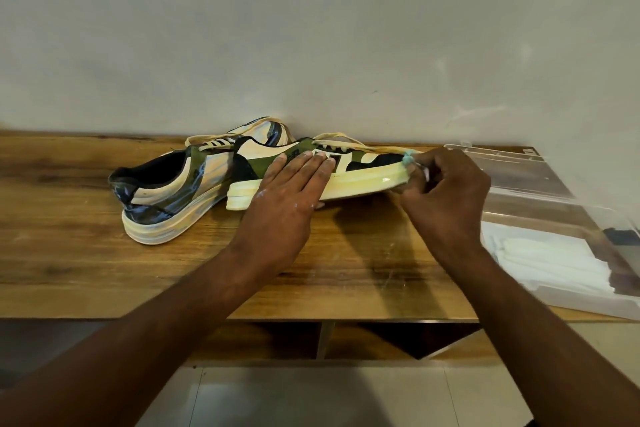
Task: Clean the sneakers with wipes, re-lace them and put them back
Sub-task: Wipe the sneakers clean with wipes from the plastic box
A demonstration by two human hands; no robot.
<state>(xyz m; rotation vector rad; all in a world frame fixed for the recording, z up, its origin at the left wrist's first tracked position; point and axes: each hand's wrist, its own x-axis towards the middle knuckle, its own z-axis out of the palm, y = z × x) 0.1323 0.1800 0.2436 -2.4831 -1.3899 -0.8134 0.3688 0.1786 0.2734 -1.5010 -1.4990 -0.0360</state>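
Two sneakers lie on the wooden worktop (104,253) against the wall. The near sneaker (346,166) lies with its toe to the right and its pale sole edge toward the camera; the far sneaker (162,191) sits just behind and to its left, heel toward the camera, the two touching or nearly so. The left hand (287,198) lies flat with straight fingers pressed on the near sneaker's side panel, steadying it. The right hand (446,198) is curled at the toe, pinching a small bluish wipe (408,159) against the toe end of the sole; how much wipe is bunched inside the fingers cannot be seen. Pale laces (332,139) run loosely over both shoes, so re-lacing looks undone and the work seems to be in the cleaning step. The sneaker should be light and easy to shift, with a soft upper that gives under pressure and a firmer rubbery sole. The sole looks glossy, perhaps wet, so it may slide when rubbed; pressing on the mid panel or gripping round the heel would likely hold it best. The wipe is limp and thin, needing a bunched pinch. A clear plastic box (554,184) with white sheets (540,253) inside stands at the right.
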